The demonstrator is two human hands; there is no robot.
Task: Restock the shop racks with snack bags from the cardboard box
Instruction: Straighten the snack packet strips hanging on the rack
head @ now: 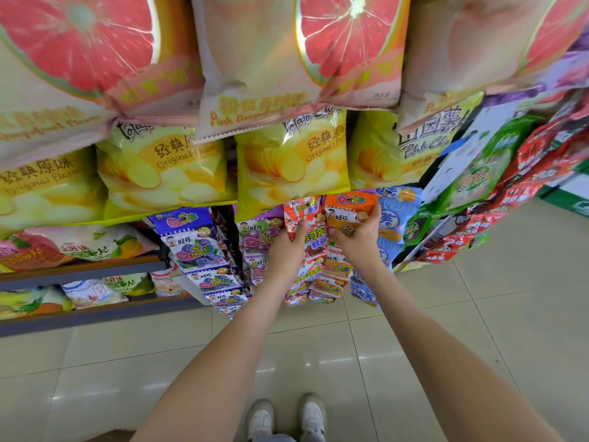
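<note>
Head view: left hand point(287, 248) pinches a red bag point(298, 215), right hand point(358, 236) grips an orange bag point(349, 207). Hands are side by side, just apart. Both bags sit up at the lower edge of the yellow chip bags point(291, 167), above hanging columns of small packs point(331, 277). Purple packs point(197, 247) hang to the left. Shoes point(287, 419) on tile floor point(446, 330).

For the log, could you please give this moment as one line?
left hand: grips red snack bag | right hand: grips orange snack bag
</note>
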